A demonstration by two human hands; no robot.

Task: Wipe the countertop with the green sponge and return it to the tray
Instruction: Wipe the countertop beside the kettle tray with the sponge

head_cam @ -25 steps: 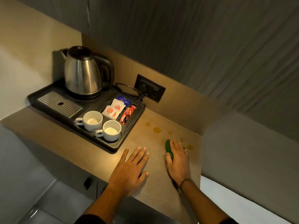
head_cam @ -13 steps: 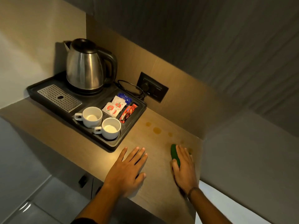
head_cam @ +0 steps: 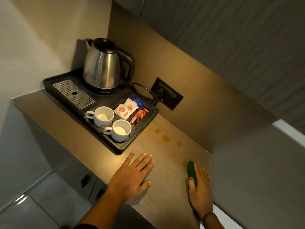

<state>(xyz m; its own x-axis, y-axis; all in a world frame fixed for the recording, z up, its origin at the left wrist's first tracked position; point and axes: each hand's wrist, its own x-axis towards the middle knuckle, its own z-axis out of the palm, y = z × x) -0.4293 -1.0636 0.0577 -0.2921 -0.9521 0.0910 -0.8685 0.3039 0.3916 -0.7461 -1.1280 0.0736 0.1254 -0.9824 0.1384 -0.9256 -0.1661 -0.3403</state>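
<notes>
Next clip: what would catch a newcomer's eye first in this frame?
Most likely the steel kettle standing at the back of the black tray in the corner, with two white cups in front of it. Next, the right hand pressing a green sponge onto the wooden countertop, near its right end. Between sponge and tray, amber spots mark the wood, and the left hand lies flat.

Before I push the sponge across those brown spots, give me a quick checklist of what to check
1. Green sponge under right hand: ok.
2. Left hand flat on countertop, clear of the spots: ok.
3. Brown spots not yet wiped: not ok.
4. Path from sponge to spots bare: ok.
5. Tray and nearer cup beside the spots, apart from them: ok.
6. Sponge damp: cannot tell.
</notes>
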